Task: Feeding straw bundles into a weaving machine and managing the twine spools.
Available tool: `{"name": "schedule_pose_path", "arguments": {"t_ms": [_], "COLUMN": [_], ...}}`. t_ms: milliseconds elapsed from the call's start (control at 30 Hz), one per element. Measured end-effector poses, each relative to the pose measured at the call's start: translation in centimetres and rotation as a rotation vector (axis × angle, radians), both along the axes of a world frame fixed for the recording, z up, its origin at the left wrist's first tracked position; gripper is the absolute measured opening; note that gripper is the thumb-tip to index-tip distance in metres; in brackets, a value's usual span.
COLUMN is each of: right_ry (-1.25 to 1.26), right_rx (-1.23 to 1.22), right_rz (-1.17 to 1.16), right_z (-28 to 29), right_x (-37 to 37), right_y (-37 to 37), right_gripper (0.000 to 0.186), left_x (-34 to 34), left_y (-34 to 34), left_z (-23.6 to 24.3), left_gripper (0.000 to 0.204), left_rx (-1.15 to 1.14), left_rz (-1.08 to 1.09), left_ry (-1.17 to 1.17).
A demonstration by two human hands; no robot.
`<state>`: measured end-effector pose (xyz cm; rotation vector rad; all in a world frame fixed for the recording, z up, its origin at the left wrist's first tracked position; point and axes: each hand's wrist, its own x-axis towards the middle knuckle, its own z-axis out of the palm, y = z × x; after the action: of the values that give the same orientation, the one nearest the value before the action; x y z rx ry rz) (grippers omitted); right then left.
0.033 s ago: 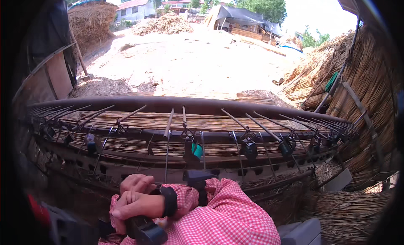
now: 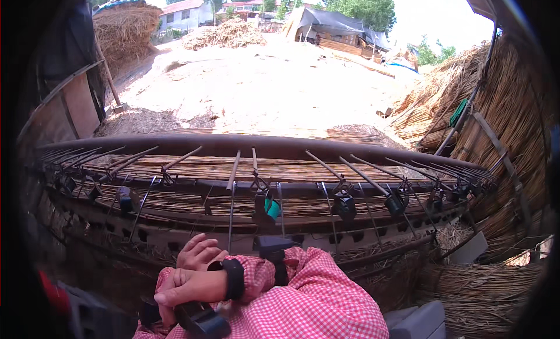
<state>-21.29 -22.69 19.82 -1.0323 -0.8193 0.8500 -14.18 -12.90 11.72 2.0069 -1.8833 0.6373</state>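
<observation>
My left hand (image 2: 200,253) lies just in front of the machine's near side, its fingers stretched out and slightly apart, with nothing in them. My right hand (image 2: 195,286) crosses over it and is closed around the left wrist at the red-and-white checked sleeve cuff (image 2: 164,276). Its fingertips are partly hidden. A black band (image 2: 235,279) circles my right wrist. One black strapped-on device (image 2: 273,246) sits on the right forearm, another black device (image 2: 204,320) below my hands. Ahead stands a long weaving frame (image 2: 233,143) with rods, hanging black weights and a green spool (image 2: 272,208).
Reed stalks (image 2: 291,167) lie lengthwise across the frame. Tall reed bundles (image 2: 496,106) lean at the right, with more stalks (image 2: 484,298) low down. A grey seat-like block (image 2: 417,321) is beside me. Beyond lie bright ground, a straw heap (image 2: 224,33) and a tarp-covered shed (image 2: 344,27).
The fingers of my left hand have uncurled, stretching up and slightly right. My right hand keeps its hold on the left wrist. The frame and the reeds have not moved.
</observation>
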Motion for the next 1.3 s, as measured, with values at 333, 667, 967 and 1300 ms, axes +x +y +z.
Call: {"name": "schedule_pose_path", "arguments": {"t_ms": [333,667,967,1300], "right_ry": [0.744,0.710,0.439,-0.393], "right_rx": [0.620,1.066,-0.574,-0.515], "right_rz": [-0.604,-1.045,-0.978,-1.429], "right_z": [-9.7,-15.2,-12.1,-17.8], "right_x": [8.1,18.5,14.1,13.0], "right_y": [-10.8,-9.8,-10.8,-15.0], "right_gripper": [0.042,0.029,0.060,0.008], "left_x": [5.7,15.6,10.6,1.8], "left_y": [-3.0,-7.1,-5.1,-4.8], "left_z": [-1.1,-5.9,-4.4,8.5], "left_gripper": [0.023,0.059,0.066,0.056], "left_rx": [0.346,-0.636,-0.233,-0.885], "left_rz": [0.358,0.221,0.616,0.283], "left_ry": [0.804,1.441,0.418,0.064]}}
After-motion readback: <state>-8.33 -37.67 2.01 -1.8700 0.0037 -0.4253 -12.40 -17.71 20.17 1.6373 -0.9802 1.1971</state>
